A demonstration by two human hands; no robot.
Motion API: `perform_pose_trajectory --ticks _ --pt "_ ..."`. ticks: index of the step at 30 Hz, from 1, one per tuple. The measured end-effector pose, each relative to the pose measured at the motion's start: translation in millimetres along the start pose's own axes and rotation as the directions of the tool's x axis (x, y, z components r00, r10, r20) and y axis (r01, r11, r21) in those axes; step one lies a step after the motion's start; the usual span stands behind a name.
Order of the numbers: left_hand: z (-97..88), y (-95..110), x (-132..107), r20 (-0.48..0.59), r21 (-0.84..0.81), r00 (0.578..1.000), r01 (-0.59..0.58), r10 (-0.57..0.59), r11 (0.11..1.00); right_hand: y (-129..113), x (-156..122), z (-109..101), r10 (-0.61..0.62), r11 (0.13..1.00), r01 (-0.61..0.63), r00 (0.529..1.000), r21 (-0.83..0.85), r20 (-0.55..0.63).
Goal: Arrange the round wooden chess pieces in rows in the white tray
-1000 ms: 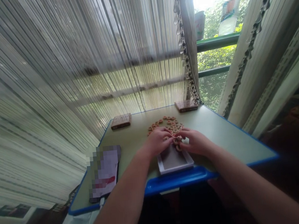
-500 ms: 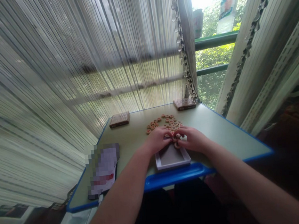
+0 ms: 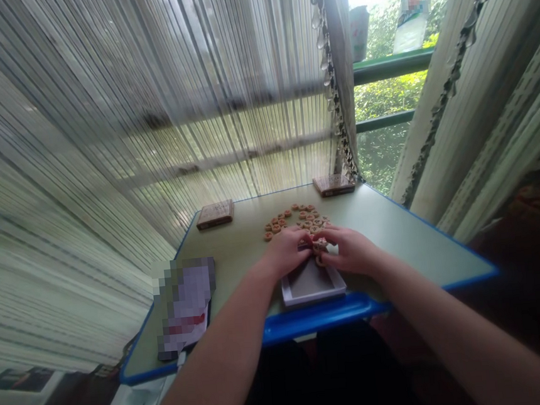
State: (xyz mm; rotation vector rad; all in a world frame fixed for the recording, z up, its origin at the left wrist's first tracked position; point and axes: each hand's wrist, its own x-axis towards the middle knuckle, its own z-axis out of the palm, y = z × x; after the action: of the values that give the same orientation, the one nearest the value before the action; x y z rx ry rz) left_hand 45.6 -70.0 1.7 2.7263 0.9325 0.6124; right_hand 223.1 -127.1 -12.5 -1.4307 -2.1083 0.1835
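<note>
Round wooden Chinese chess pieces [image 3: 309, 218] lie in a loose cluster on the table, beyond my hands. My right hand [image 3: 352, 250] is closed, with its thumb and fingers on a few of these pieces, held above the far end of a shallow white box [image 3: 314, 299]. From the other side, my left hand [image 3: 286, 250] reaches in, its fingers bent and its tips meeting the same pieces. The fingertips partly hide what is gripped there. The box's near part shows a bare grey-brown bottom.
Two flat brown boxes [image 3: 215, 214] stand at the table's back corners. A blurred-out flat item [image 3: 187, 307] lies at the left side. A blue trough [image 3: 318, 318] runs along the near edge of the table [image 3: 419, 240]. Curtains [image 3: 222, 93] hang behind it.
The pieces between my fingertips have shifted slightly. Both hands stay in nearly the same place over the box, and the view has moved a little.
</note>
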Motion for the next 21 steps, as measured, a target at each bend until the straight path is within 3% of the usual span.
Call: perform_pose_trajectory --ticks 14,21 --pt "1.5 -2.4 1.3 -0.026 -0.085 1.000 0.000 -0.002 0.996 -6.5 -1.2 -1.1 0.090 0.996 -0.091 0.995 0.022 0.040" --pt "1.2 -1.1 1.1 -0.036 -0.087 0.999 0.002 -0.005 0.996 -6.3 -4.4 -2.8 0.079 0.997 -0.080 0.995 0.016 0.055"
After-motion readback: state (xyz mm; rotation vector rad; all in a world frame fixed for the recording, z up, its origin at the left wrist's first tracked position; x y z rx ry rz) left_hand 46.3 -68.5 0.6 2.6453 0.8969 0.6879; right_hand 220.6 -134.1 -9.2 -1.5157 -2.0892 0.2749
